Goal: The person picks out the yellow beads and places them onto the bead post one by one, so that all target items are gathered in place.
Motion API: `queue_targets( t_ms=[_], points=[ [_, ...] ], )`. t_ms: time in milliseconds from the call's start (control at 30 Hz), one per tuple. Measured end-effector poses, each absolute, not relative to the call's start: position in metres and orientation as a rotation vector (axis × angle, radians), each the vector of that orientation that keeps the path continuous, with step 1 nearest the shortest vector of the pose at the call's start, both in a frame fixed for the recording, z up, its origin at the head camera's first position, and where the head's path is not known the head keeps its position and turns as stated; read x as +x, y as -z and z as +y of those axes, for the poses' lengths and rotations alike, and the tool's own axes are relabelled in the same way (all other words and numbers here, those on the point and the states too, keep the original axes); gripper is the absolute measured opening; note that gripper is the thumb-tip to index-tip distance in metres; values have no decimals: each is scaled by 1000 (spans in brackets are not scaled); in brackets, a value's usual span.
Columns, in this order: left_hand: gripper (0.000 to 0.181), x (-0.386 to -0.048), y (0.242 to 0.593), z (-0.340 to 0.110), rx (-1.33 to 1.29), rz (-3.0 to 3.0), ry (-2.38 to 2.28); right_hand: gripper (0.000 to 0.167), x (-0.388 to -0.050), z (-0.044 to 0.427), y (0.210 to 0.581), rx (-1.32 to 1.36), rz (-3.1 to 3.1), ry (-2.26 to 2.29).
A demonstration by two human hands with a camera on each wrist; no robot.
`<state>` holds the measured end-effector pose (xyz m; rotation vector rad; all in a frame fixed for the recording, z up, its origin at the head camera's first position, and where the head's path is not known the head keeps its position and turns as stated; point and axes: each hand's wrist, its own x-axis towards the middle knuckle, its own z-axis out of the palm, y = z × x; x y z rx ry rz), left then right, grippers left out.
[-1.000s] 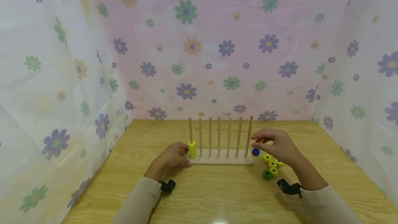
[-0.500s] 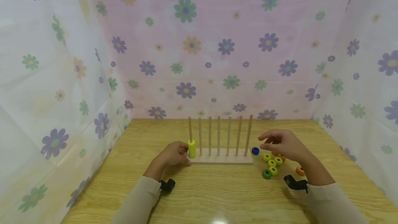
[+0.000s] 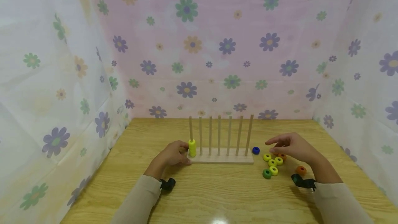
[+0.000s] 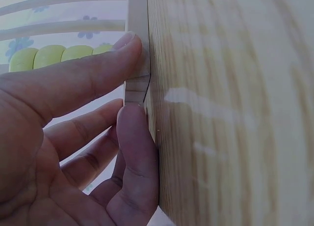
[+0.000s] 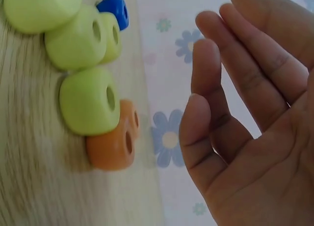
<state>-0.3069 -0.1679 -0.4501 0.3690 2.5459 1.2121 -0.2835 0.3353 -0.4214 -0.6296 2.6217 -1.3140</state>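
Observation:
A wooden peg stand [image 3: 220, 159] with several upright pegs stands on the table. Yellow beads [image 3: 192, 148] are stacked on its leftmost peg; part of that stack [image 4: 48, 56] shows behind a finger in the left wrist view. My left hand [image 3: 172, 154] holds the left end of the base between its fingers and thumb. To the right, my right hand [image 3: 293, 147] hovers over loose beads, fingers relaxed and holding nothing. Nearest it in the right wrist view are a yellow bead [image 5: 84, 105] and an orange bead [image 5: 108, 151].
A blue bead [image 3: 256, 150] lies by the stand's right end. Several loose yellow beads [image 3: 272, 162], a green bead [image 3: 266, 174] and another orange bead [image 3: 301, 170] lie right of it. Flowered cloth [image 3: 205, 44] encloses the table [image 3: 217, 189] at the back and sides.
My right hand has moved right and slightly toward me, away from the rightmost peg, uncovering the orange beads. My left hand stays at the base's end.

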Motion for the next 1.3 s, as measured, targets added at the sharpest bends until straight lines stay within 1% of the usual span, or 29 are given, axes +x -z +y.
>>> queue_targets(
  t_ms=[433,700,1067,1300],
  points=[
    [70,-307,449,-167,370,2507,-1233,36,-285,363,441,-612,2503,1405],
    [70,-308,450,-168,362,2532,-1205,38,-288,372,453,-651,2366,1454],
    [72,-309,449,-167,378,2522,-1211,37,-289,379,458,-624,2390,1456],
    [72,-308,450,-168,382,2525,-1202,42,-289,379,458,-596,2346,1483]
  ],
)
